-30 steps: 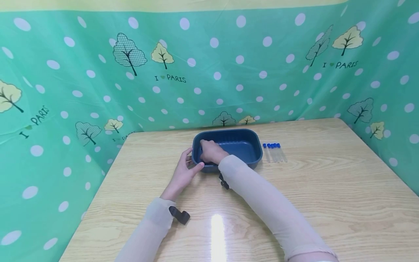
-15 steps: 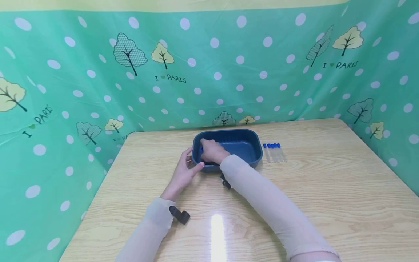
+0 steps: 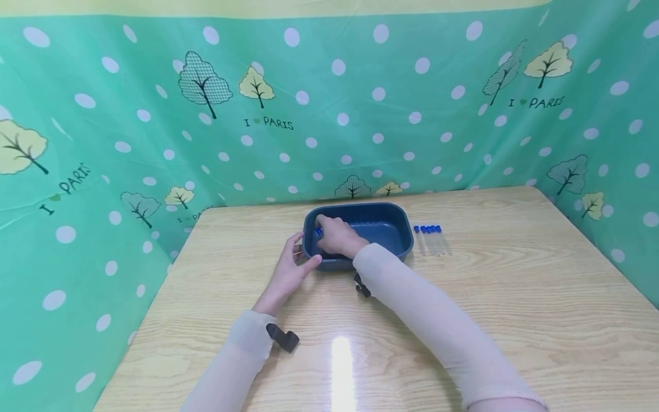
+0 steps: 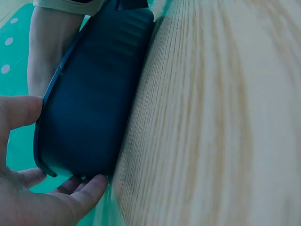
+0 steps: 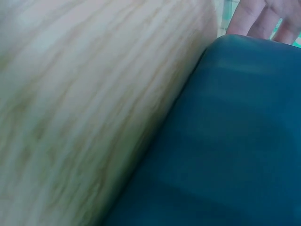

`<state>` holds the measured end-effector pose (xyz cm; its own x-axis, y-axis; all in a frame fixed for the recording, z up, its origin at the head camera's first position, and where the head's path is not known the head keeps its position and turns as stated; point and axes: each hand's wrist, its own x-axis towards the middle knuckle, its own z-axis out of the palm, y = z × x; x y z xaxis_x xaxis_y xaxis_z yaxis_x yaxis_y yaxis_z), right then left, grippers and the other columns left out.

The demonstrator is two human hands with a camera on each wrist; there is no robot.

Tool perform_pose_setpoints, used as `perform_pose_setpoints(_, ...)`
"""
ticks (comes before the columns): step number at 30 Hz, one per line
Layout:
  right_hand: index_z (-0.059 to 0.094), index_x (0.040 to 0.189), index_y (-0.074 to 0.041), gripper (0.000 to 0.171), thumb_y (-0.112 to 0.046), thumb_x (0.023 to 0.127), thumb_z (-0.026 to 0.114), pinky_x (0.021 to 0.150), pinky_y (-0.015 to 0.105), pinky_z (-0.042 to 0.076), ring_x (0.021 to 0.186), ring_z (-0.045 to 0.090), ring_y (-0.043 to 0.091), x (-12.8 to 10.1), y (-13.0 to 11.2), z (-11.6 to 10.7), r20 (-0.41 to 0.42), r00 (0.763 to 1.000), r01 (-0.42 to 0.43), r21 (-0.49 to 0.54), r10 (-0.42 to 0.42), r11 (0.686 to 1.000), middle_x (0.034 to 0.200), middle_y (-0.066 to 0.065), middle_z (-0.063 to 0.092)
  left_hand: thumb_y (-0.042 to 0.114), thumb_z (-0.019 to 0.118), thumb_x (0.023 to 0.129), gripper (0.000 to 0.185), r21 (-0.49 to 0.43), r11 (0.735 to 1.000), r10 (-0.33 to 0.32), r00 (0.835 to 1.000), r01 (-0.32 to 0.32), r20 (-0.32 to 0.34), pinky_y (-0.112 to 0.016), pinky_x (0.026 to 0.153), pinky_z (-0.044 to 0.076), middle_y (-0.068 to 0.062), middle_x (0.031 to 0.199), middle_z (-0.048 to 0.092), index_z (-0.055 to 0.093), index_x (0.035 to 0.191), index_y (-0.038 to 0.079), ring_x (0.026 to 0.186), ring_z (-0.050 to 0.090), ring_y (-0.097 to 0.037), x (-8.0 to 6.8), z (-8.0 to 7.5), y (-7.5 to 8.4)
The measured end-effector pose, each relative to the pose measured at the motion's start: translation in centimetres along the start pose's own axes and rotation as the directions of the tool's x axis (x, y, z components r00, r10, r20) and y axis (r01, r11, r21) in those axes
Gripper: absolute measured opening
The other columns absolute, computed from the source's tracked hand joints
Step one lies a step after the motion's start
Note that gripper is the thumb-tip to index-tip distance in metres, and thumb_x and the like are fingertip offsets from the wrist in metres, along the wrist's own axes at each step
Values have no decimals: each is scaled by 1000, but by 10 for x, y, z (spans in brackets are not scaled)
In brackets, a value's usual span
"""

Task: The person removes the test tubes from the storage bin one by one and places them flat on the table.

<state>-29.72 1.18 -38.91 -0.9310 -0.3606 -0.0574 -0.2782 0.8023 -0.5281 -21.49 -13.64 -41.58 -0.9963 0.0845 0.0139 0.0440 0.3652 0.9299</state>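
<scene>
A dark blue rectangular basin (image 3: 383, 233) stands on the table. My left hand (image 3: 289, 269) holds its left end; in the left wrist view, the thumb (image 4: 23, 111) lies at the rim and the fingers (image 4: 84, 197) reach along the end wall. My right hand (image 3: 337, 236) is down inside the basin's left part. Blue caps (image 3: 319, 231) show beside its fingers, but whether the fingers grip them is hidden. In the right wrist view, the basin wall (image 5: 225, 141) blocks the right hand, and several fingers (image 5: 265, 19) appear beyond its corner.
Several clear tubes with blue caps (image 3: 431, 240) lie side by side, right of the basin. A light wood table (image 3: 515, 286) carries everything. Behind it hangs a green dotted curtain (image 3: 309, 143).
My right hand has shifted slightly right inside the basin, and more of the blue caps shows beside its fingers. The left hand keeps its place on the basin.
</scene>
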Motion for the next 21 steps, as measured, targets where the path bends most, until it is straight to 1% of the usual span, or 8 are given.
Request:
perform_pose_setpoints(4,52,124,-11,41,-18,87,68,71,33,50,81,60,18,-2,3,-2,7,1000,17,24,-17,1000,114,6,62,29,68,89,77,4,1000,-1,1000,1,3,-52,103,38,-20,136,42,23,150,18,128,43,-37,0,0,0)
perform_pose_setpoints(8,51,125,-11,42,-17,87,67,64,31,48,75,59,18,-5,6,-3,15,999,27,39,-28,999,108,5,62,29,68,89,78,3,1000,-2,1000,2,4,-51,103,38,-21,136,42,22,150,17,128,43,-36,0,0,0)
perform_pose_setpoints(12,49,127,-12,44,-18,88,67,59,29,48,71,58,18,-9,10,-4,0,999,33,45,-33,998,104,4,60,27,68,89,77,1,1000,-1,1000,1,4,-51,103,37,-21,135,42,23,150,17,128,43,-36,1,0,0)
perform_pose_setpoints(14,48,128,-12,45,-19,88,67,59,30,48,71,59,18,-10,12,-4,-10,999,32,46,-32,998,104,4,60,26,68,89,77,1,1000,-4,1000,4,3,-51,103,37,-20,135,42,23,150,17,128,43,-37,1,0,0)
perform_pose_setpoints(19,47,130,-14,47,-19,88,68,66,32,48,80,58,18,-13,14,-6,-28,999,20,47,-18,999,107,4,59,25,68,89,77,10,1000,-14,1000,14,2,-52,104,36,-20,136,42,22,150,18,129,42,-37,2,0,-1)
perform_pose_setpoints(21,47,130,-15,47,-19,88,68,66,32,48,81,58,19,-14,15,-7,-37,999,18,49,-16,999,106,4,59,25,68,89,77,15,1000,-14,1000,14,5,-53,104,36,-21,137,41,21,150,18,129,41,-38,2,0,-2)
